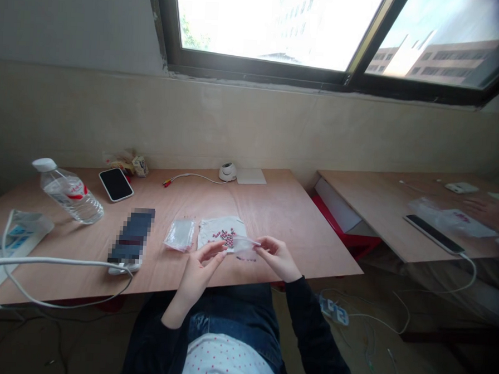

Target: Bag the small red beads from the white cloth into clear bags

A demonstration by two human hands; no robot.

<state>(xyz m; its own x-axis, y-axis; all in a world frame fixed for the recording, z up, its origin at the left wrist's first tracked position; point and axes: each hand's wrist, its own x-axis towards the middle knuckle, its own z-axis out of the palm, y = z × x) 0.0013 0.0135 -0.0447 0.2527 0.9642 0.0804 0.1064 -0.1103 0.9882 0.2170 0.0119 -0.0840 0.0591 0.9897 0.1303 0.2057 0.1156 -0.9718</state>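
Both of my hands hold a small clear plastic bag (243,247) just above the near edge of the wooden table (273,210). My left hand (201,265) pinches its left side and my right hand (277,255) pinches its right side. Right behind the bag lies a white sheet (214,230) with a heap of small red and dark beads (227,236) on it. A stack of empty clear bags (180,234) lies to the left of the sheet.
A blurred phone (132,236), a black phone (116,184) and a lying water bottle (69,191) are on the left, with a white cable (53,261) across. A white camera (227,171) sits at the back. Another person's hand (488,210) rests on the right-hand table.
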